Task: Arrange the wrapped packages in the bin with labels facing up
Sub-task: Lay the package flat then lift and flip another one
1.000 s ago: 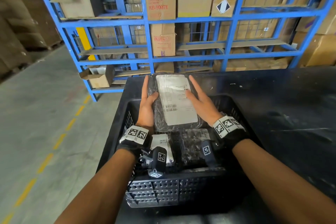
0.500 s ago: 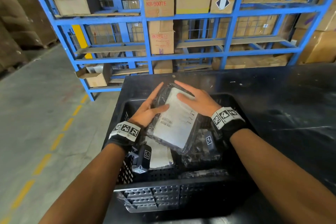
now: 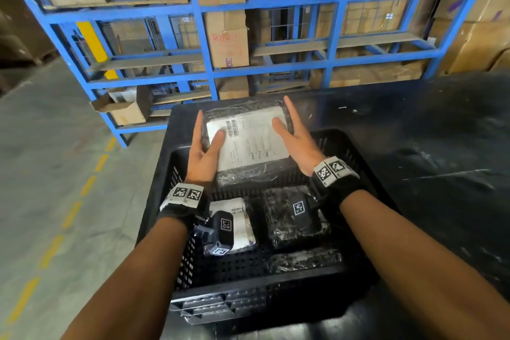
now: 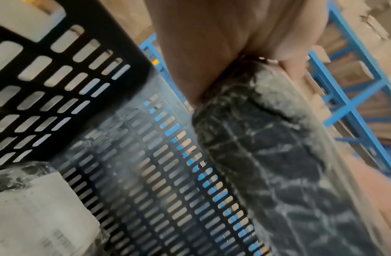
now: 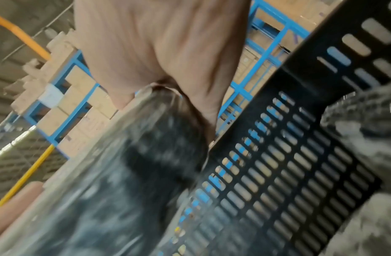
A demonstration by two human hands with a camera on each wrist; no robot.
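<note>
A black wrapped package [image 3: 248, 143] with a white label facing up hangs level over the far end of the black slotted bin [image 3: 248, 284]. My left hand [image 3: 205, 146] grips its left edge, thumb on the label. My right hand [image 3: 292, 135] grips the right edge the same way. In the left wrist view my left hand [image 4: 212, 43] wraps the package's [image 4: 277, 155] edge; in the right wrist view my right hand [image 5: 157, 43] does so on the package [image 5: 124, 190]. In the bin lie a label-up package [image 3: 240, 212] and two black packages [image 3: 281, 232] with no label showing.
The bin stands on a black table [image 3: 427, 160] whose left edge drops to the concrete floor [image 3: 55, 174]. Blue shelving [image 3: 207, 36] with cardboard boxes stands behind the table. The bin floor [image 4: 157, 173] under the held package is bare.
The held package has been turned from lengthwise and tilted to crosswise and level, and lifted toward the bin's far end. Both hands shifted to its short edges.
</note>
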